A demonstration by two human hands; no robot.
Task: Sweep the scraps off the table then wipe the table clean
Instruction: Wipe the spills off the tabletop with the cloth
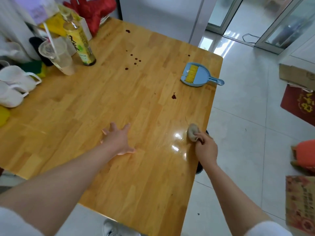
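wooden table with a light butcher-block top, sitting on pale floor tiles, glass sliding doors at the back right. the left hand is flat on the wood near the front middle, fingers spread and straight, holding nothing. the right hand is over by the table's right edge, fingers curled round a crumpled grey-brown cloth that's pressed onto the tabletop, right next to a shiny glare patch. the two hands are well apart.

dark red spots are scattered further back across the middle, plus one bigger blot closer to the right side. a blue dustpan lies near the right edge with a yellow-bristled brush resting in it, handle poking past the table edge.

back left corner is cluttered: a tall bottle with a yellow label, a plastic cup with a straw, white mugs, something red behind. cardboard and a red mat on the floor at right.
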